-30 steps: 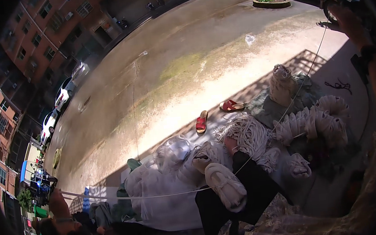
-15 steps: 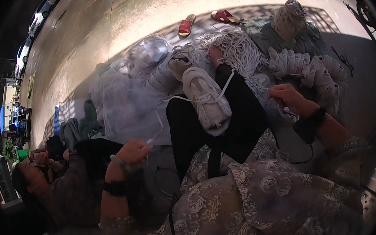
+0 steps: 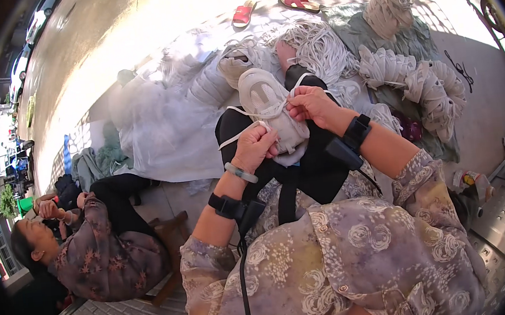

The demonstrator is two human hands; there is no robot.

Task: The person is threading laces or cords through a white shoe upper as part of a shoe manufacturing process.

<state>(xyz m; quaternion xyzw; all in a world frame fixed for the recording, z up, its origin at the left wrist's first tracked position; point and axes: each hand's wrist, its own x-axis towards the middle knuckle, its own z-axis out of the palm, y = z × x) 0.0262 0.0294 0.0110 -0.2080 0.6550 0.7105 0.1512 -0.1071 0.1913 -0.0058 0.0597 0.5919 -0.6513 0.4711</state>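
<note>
A white lace-up shoe (image 3: 262, 90) rests between my thighs, its toe pointing away from me. White shoelace (image 3: 235, 138) runs out from both sides of its upper. My left hand (image 3: 255, 145) is closed on one strand, at the shoe's left side near the heel. On the opposite side, the fingertips of my right hand (image 3: 314, 108) pinch the lace over the shoe's upper, and a loop of it rises beyond that hand. Part of the shoe's opening is covered by my fingers.
Beyond my knees lie a heap of loose white laces (image 3: 314, 42), stacked shoes (image 3: 435, 94) and clear plastic sheeting (image 3: 158, 130). A wrapped pale bundle (image 3: 387, 14) stands at the far right. Red slippers (image 3: 243, 14) lie farther off. Another person (image 3: 109, 250) sits at my left.
Both hands have come inward from wide apart to the shoe, and the laces that were stretched out sideways are now gathered close to it. The picture has brightened.
</note>
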